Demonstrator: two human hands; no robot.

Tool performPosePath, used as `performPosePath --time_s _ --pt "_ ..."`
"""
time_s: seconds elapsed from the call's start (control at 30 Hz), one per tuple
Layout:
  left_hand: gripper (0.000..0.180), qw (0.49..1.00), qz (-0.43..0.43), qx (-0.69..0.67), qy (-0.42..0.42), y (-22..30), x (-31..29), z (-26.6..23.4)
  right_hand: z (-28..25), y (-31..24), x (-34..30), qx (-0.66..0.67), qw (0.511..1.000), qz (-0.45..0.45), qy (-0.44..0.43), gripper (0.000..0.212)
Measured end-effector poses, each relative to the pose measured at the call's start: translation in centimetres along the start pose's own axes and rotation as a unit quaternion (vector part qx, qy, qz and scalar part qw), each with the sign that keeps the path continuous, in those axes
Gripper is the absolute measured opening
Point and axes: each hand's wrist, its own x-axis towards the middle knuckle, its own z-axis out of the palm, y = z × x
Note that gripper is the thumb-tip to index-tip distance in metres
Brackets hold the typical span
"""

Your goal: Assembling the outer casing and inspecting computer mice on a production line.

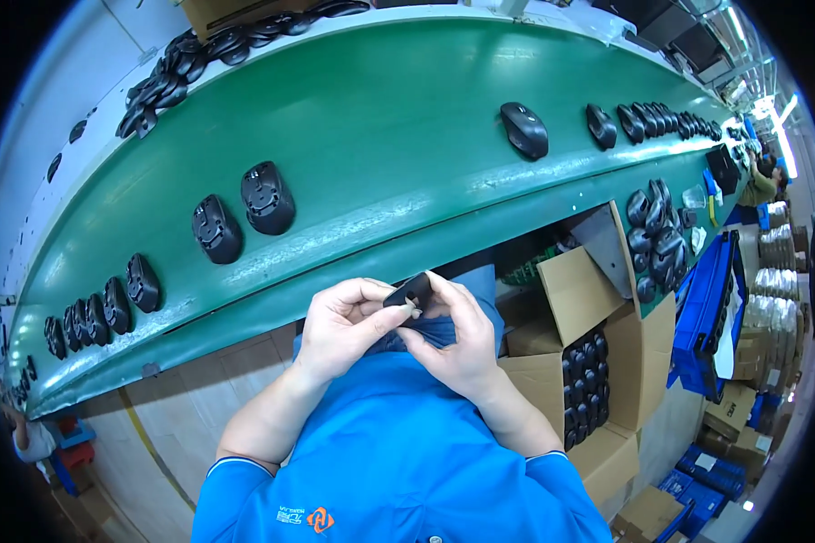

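My left hand point(342, 328) and my right hand point(459, 342) meet in front of my blue shirt, just off the near edge of the green belt. Between them they grip a small black plastic part point(411, 291), flat and dark, perhaps a mouse shell piece. A tiny pale bit point(415, 309) shows at its lower side by my left thumb; I cannot make out what it is. Both sets of fingers are closed round the part's edges and hide much of it. Beyond my hands, two mouse bases point(268, 197) lie on the belt with their inner side up.
The green belt point(380, 109) curves across the view. One black mouse point(524, 130) rests at its right half, and rows of mice line both ends. Black shells point(167, 77) pile at the far left. An open carton point(552, 376) of mice stands at my right, near a blue crate point(702, 317).
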Motion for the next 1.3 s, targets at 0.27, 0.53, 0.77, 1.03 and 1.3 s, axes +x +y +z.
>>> performPosePath --time_s 0.27,0.53,0.77,1.03,1.3 --pt "0.012 0.999 0.010 0.030 0.029 1.5 0.8 0.4 1.2 -0.8 2.7 -0.020 0.998 -0.058 0.006 0.074" --pt "0.019 0.835 0.266 0.475 0.078 6.9 3.3 -3.7 1.3 -0.5 4.6 0.157 0.984 0.080 -0.022 0.072" --pt "0.079 0.577 0.114 0.787 0.186 9.0 6.9 -8.8 1.0 0.3 6.3 0.249 0.957 0.114 -0.098 0.074" --pt "0.083 0.696 0.115 0.691 0.158 8.8 6.5 -8.3 0.4 1.8 8.0 0.274 0.949 0.094 -0.123 0.073" --pt "0.075 0.884 0.160 0.398 0.183 3.6 7.0 -4.4 -0.2 1.8 9.5 0.388 0.906 0.060 -0.161 0.074"
